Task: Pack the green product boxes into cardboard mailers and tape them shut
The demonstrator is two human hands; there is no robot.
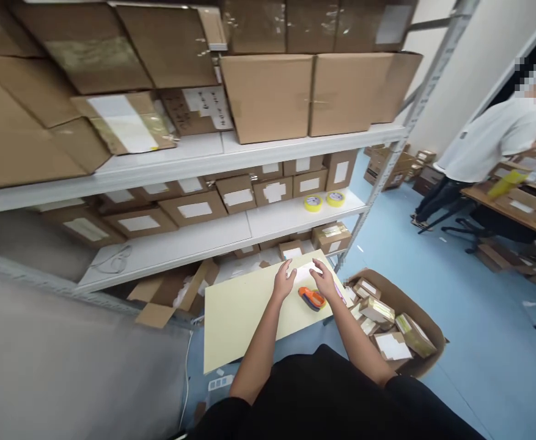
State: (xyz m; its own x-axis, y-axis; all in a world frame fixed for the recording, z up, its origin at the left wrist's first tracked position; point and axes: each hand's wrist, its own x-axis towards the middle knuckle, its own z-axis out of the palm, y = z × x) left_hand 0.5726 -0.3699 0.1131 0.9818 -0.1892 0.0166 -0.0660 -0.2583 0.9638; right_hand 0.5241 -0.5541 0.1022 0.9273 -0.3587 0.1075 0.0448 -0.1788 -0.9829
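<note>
Both hands hover over a pale yellow table in front of me, palms turned toward each other with a gap between. My left hand has its fingers apart and holds nothing. My right hand is likewise spread and bare. Between and beyond them lies white paper on the tabletop. An orange and dark blue tape dispenser rests on the table just below the right hand, with a bit of yellow tape at its side. Near the table's right edge, partly behind the right wrist, lies a thin purple item.
A metal shelf full of cardboard boxes stands behind the table, with two yellow tape rolls on it. At right, a large carton holds several small parcels. An open box sits left. Another person works at a far desk.
</note>
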